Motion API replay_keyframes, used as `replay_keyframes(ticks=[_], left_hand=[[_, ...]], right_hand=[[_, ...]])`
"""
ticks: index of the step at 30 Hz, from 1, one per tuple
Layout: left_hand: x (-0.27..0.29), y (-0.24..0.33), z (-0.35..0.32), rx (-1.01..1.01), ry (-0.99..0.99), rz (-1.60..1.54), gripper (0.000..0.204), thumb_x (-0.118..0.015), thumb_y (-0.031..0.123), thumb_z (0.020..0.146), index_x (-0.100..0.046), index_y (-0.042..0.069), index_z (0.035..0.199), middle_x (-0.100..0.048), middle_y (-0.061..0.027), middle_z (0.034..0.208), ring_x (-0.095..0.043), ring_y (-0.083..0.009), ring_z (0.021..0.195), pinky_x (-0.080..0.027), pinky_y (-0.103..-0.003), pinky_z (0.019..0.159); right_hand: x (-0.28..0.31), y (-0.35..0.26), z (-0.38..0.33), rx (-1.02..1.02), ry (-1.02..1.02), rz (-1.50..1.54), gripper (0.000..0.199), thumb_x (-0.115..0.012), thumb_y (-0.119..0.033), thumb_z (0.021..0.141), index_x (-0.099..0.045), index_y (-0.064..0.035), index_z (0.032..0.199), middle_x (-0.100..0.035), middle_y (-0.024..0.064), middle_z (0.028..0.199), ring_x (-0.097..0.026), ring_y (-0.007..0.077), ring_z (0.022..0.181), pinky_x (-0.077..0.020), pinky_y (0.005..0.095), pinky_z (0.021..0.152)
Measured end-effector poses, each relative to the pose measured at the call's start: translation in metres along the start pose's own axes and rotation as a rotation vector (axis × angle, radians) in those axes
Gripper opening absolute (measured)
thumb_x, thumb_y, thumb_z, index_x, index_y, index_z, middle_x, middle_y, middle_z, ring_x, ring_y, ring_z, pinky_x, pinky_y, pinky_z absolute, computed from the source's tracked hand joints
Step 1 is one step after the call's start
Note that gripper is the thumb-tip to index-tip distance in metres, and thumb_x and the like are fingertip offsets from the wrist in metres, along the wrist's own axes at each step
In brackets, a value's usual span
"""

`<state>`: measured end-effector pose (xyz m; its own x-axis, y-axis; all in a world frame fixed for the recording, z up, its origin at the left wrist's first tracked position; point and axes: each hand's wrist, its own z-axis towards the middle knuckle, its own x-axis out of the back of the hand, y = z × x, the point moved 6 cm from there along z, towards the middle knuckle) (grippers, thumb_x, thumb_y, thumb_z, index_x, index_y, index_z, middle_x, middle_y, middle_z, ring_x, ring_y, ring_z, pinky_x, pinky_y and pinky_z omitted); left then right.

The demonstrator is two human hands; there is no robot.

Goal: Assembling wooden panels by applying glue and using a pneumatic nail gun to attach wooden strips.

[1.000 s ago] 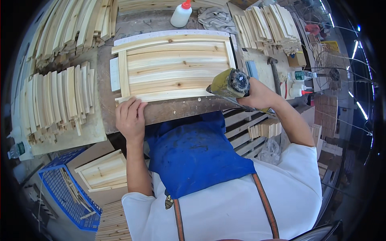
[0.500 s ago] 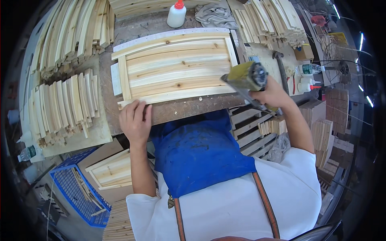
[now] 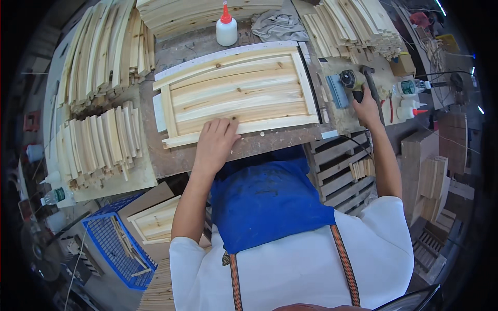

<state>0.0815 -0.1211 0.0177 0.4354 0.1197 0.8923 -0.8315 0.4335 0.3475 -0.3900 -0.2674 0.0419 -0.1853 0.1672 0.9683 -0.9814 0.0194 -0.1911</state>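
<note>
A pale pine panel in a wooden frame [image 3: 233, 96] lies on the brown workbench in front of me. My left hand [image 3: 215, 145] rests on its near rail, fingers stretched out over the boards and holding nothing. On the right side of the bench, my right hand [image 3: 367, 110] is closed around the black handle of a nail gun [image 3: 348, 79], which is partly hidden by the hand. A hammer [image 3: 372, 90] lies right beside that hand, and a blue-grey block [image 3: 337, 92] sits just left of the nail gun.
Stacks of wooden strips stand at the left [image 3: 98, 142] and far right [image 3: 353, 26]. A white glue bottle [image 3: 226, 32] with a red cap and a grey cloth [image 3: 279, 26] are behind the panel. Below left is a blue crate [image 3: 111, 249]; a pallet [image 3: 340, 173] is below right.
My right hand has carried the nail gun away from the panel to the bench's right side, by the hammer. My left hand has slid right along the near rail from its left corner.
</note>
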Motion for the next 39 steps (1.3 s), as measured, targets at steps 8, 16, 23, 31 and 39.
replay_keyframes(ticks=[8, 16, 23, 31, 39], left_hand=[[0.056, 0.012, 0.015, -0.082, 0.048, 0.093, 0.044, -0.077, 0.033, 0.085, -0.064, 0.006, 0.117, -0.062, -0.0107, 0.107, -0.061, -0.0308, 0.100, -0.049, -0.043, 0.089], [0.126, 0.038, 0.075, -0.212, 0.283, 0.182, 0.034, -0.077, 0.034, 0.081, -0.062, 0.011, 0.100, -0.062, -0.0066, 0.101, -0.064, -0.0260, 0.099, -0.052, -0.037, 0.084], [0.260, 0.001, -0.006, 0.676, 0.623, -0.444, 0.031, -0.072, 0.037, 0.098, -0.073, 0.008, 0.107, -0.073, -0.0054, 0.092, -0.073, -0.0190, 0.084, -0.056, -0.033, 0.070], [0.339, 0.011, -0.249, 0.608, 1.508, -0.617, 0.043, -0.064, 0.005, 0.094, -0.055, -0.009, 0.133, -0.067, -0.0209, 0.127, -0.070, -0.0285, 0.113, -0.056, -0.039, 0.098], [0.204, -0.086, -0.491, 1.647, 1.246, 0.278, 0.048, -0.074, 0.006, 0.085, -0.059, -0.010, 0.128, -0.071, -0.0197, 0.112, -0.069, -0.0254, 0.097, -0.052, -0.036, 0.088]], right_hand=[[-0.022, -0.015, -0.011, -0.058, -0.025, -0.041, 0.077, -0.071, -0.029, 0.092, -0.038, 0.0004, 0.155, -0.070, 0.0328, 0.113, -0.067, 0.0516, 0.104, -0.0524, 0.0557, 0.093], [-0.006, -0.001, -0.015, 0.212, 0.234, -0.135, 0.065, -0.073, -0.021, 0.095, -0.049, 0.0043, 0.149, -0.058, 0.0258, 0.141, -0.054, 0.0422, 0.131, -0.0387, 0.0475, 0.115], [0.022, -0.106, -0.020, 0.395, 0.288, 0.232, 0.054, -0.071, -0.015, 0.099, -0.053, -0.0014, 0.148, -0.061, 0.0199, 0.133, -0.062, 0.0326, 0.119, -0.0478, 0.0421, 0.104], [0.009, -0.185, -0.038, 0.538, 0.074, 0.458, 0.048, -0.068, -0.006, 0.098, -0.057, -0.0024, 0.144, -0.062, 0.0164, 0.132, -0.064, 0.0268, 0.114, -0.0501, 0.0376, 0.100], [-0.006, -0.211, -0.049, 0.627, -0.088, 0.488, 0.045, -0.067, -0.005, 0.098, -0.059, -0.0031, 0.142, -0.064, 0.0145, 0.127, -0.065, 0.0233, 0.105, -0.0507, 0.0354, 0.096]])
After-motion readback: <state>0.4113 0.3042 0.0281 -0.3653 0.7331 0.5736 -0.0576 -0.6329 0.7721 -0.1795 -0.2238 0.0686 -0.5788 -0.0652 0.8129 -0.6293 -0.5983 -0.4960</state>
